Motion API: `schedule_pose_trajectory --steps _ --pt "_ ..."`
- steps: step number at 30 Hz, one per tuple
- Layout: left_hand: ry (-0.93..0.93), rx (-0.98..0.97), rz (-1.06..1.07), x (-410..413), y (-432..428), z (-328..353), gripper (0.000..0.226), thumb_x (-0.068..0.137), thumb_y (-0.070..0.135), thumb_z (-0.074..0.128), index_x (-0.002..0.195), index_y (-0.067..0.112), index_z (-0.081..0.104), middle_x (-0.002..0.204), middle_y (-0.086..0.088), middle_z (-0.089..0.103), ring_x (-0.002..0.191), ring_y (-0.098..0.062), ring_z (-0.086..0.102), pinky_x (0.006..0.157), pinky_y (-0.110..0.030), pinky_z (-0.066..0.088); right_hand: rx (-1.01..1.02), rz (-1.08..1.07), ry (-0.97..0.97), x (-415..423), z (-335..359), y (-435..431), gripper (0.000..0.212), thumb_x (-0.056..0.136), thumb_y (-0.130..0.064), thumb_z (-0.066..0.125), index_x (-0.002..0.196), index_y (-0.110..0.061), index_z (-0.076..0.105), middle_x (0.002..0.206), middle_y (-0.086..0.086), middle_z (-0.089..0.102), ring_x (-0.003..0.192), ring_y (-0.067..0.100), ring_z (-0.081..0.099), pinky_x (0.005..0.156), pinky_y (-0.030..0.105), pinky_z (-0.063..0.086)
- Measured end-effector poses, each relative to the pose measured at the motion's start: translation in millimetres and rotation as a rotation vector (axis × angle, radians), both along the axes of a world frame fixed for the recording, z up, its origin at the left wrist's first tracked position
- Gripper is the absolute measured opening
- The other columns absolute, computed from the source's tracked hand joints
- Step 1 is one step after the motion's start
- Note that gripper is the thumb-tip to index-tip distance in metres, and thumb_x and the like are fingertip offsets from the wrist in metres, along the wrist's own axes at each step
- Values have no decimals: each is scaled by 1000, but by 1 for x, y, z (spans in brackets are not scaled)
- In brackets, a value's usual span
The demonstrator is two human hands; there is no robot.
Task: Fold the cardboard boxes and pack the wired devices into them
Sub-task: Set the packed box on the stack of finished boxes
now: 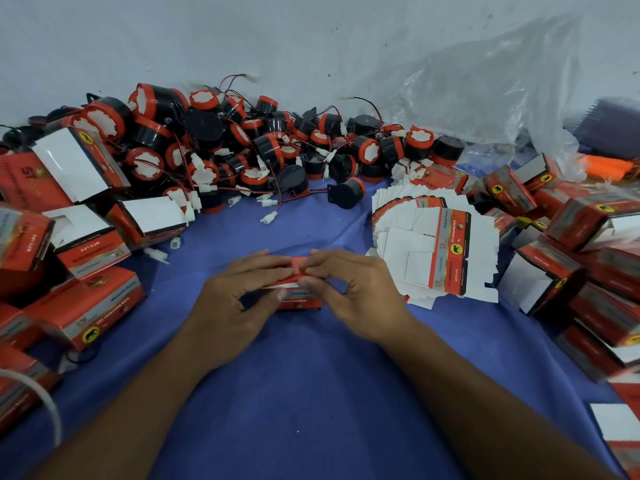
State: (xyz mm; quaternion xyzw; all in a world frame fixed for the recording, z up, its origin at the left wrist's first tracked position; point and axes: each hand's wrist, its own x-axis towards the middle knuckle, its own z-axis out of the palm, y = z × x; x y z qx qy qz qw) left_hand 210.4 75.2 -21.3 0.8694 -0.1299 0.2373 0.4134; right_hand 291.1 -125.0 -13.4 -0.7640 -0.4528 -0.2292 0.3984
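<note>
One blue cloth [311, 393] underlies all. Far side: heap of wired devices [242, 147]. Right: stack of flat blanks [433, 251]. Centre, low at the cloth: cardboard box [299, 301], long axis left–right, printed face toward wearer. Left hand [235, 296] and right hand [353, 289] each pinch its top edge. Judged light, thin, easily creased; grip near fold lines, not panels.

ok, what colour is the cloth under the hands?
The cloth is plain blue; the head view shows it best.
</note>
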Motion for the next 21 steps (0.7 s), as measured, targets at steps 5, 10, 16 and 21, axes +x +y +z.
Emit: schedule_pose_trajectory --steps 5,10,16,21 --pt "-36 92 -9 2 0 -5 37 89 16 65 126 20 63 135 13 56 135 -13 46 114 -27 35 -108 88 -24 0 3 -1 13 91 -12 73 96 0 77 115 9 73 110 24 69 91 40 56" --pt "-70 103 -5 2 -3 -6 35 90 13 64 125 18 64 140 16 50 144 -5 31 118 -23 26 -150 209 115 -2 7 -6 19 92 -13 73 108 -2 74 132 9 63 122 18 61 109 33 46" --pt "12 106 -6 0 -2 -7 36 89 20 62 124 17 68 143 9 52 146 -18 32 117 -19 26 -176 199 148 -1 7 -5 19 92 -15 74 107 -3 75 134 8 61 122 16 60 102 31 49" --pt "-7 26 85 0 0 -4 39 90 22 69 128 17 64 140 7 54 132 -4 46 110 -23 37 -176 123 63 -2 2 -3 12 89 -7 74 99 -3 76 130 11 65 115 17 61 101 14 43"
